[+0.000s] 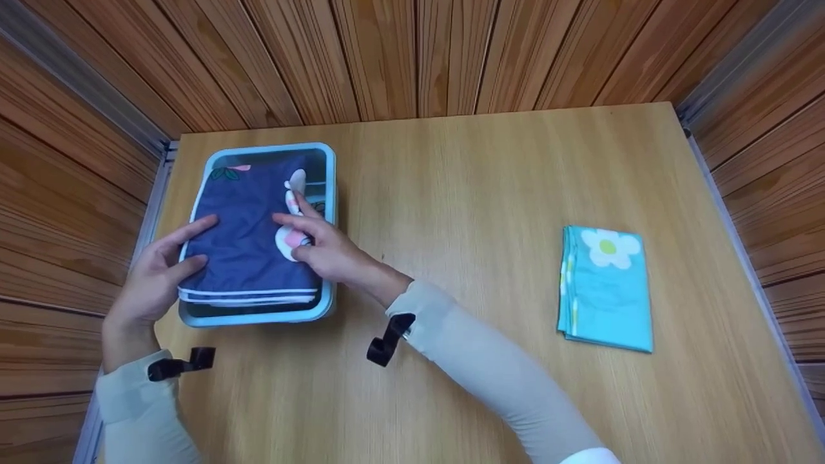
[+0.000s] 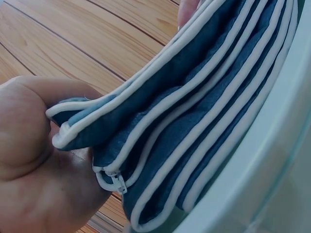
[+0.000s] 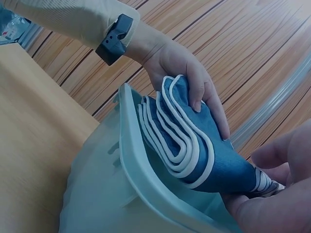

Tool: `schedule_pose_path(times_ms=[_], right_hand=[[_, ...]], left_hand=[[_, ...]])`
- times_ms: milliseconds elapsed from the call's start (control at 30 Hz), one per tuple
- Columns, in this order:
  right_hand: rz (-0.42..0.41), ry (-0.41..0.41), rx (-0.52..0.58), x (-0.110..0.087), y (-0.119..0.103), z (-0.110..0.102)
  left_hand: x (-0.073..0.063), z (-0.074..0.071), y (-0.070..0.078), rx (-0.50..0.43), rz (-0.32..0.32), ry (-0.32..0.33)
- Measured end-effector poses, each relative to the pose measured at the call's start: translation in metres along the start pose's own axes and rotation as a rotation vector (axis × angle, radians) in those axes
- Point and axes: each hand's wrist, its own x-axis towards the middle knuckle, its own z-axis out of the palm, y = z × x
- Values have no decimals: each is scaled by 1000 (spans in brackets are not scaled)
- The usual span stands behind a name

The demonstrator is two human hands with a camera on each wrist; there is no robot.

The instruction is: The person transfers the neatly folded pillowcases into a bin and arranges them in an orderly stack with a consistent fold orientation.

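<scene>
A folded navy cloth cover (image 1: 242, 258) with white piping, a pink-and-green print and a white patterned patch lies in the mouth of a light blue plastic bin (image 1: 330, 167). My left hand (image 1: 145, 283) grips its left side, thumb and fingers over the edge. On the right side, my right hand (image 1: 329, 248) pinches the cover by the white patch. The left wrist view shows the stacked piped folds (image 2: 165, 111) and a small white zipper pull (image 2: 119, 182). From the right wrist, the cover (image 3: 223, 167) appears tilted above the bin rim (image 3: 141, 170), between both hands.
A folded turquoise cloth (image 1: 609, 303) with a white flower lies on the right side of the wooden table (image 1: 451, 193). Wood-plank walls (image 1: 451, 58) stand behind and at both sides. The bin sits near the table's left edge.
</scene>
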Motion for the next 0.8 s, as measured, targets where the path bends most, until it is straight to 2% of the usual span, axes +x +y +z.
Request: schedule_pose_path(times_ms=[200, 500, 600, 667, 733, 800], right_hand=[[1, 5, -11, 1, 1, 1], [-22, -2, -24, 1, 1, 2], [-29, -1, -86, -1, 0, 0], [-37, 14, -168, -3, 0, -2], [-49, 36, -243, -7, -1, -4], [-62, 61, -272, -9, -2, -6]], left_hand=[[-1, -2, -1, 20, -16, 11], [-3, -1, 0, -20, -6, -7], [-2, -1, 0, -10, -2, -6], [-2, -1, 0, 17, -13, 6], [-1, -1, 0, 57, -38, 19], [0, 0, 2, 105, -66, 38]])
